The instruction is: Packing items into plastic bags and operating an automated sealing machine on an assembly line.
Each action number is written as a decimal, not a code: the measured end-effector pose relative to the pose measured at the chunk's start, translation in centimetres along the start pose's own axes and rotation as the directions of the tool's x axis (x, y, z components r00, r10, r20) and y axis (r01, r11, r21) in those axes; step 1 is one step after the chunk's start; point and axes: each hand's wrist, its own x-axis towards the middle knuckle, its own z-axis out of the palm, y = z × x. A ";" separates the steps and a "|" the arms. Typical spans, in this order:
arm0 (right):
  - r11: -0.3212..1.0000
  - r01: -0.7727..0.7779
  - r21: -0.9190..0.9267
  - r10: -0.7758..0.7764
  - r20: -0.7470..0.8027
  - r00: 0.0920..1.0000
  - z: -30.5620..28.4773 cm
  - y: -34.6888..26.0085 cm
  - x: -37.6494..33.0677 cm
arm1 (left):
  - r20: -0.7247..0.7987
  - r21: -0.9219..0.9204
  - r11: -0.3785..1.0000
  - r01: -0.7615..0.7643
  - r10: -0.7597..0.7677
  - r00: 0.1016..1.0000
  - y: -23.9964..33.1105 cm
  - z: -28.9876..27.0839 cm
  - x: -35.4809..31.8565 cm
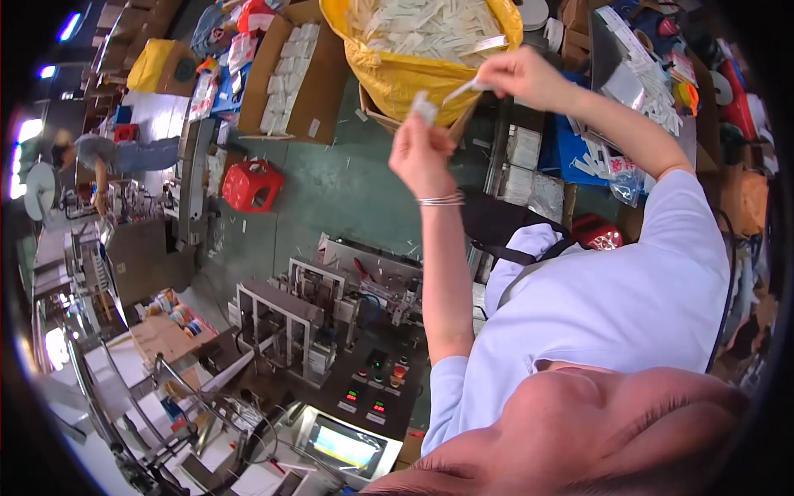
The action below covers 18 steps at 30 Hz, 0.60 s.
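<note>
My left hand (423, 157), with thin bangles at its wrist, is closed on a small white piece (425, 107) that is blurred; its kind I cannot make out. To its right, my right hand (523, 78) pinches one end of a thin white strip (461, 91) pointing toward the left hand. Both hands are raised at the near side of a large yellow bag (397, 78), which lines a cardboard box. Many flat white strips and packets (422, 29) fill the bag.
A cardboard box (252, 103) of white packets stands left of the bag, near a red stool (251, 185). Machinery with a control panel (376, 372) and lit screen (343, 445) is lower left. At right lie more white strips (641, 70). Another person (132, 155) works far left.
</note>
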 end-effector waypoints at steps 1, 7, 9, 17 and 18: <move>0.999 0.023 -0.026 -0.025 -0.058 0.998 -1.0 0.4 0.2 | -0.031 0.021 0.999 -0.044 0.045 0.999 -0.1 0.1 0.8; 0.999 -0.032 0.023 0.035 -0.155 0.987 -2.6 1.1 2.3 | 0.237 0.123 0.983 -0.134 0.102 0.966 1.3 8.0 7.2; 0.999 0.026 -0.023 -0.031 -0.218 0.975 -2.8 1.6 3.1 | 0.211 0.166 0.986 -0.012 -0.024 0.977 2.1 8.9 9.4; 0.877 -0.188 0.441 0.223 -0.028 0.974 -1.0 2.5 3.1 | 0.363 -0.296 0.946 0.130 -0.014 0.932 -2.3 9.6 8.4; 0.877 -0.190 0.441 0.219 -0.014 0.976 -1.0 2.5 3.3 | 0.350 -0.300 0.946 0.120 -0.008 0.937 -2.1 9.1 8.5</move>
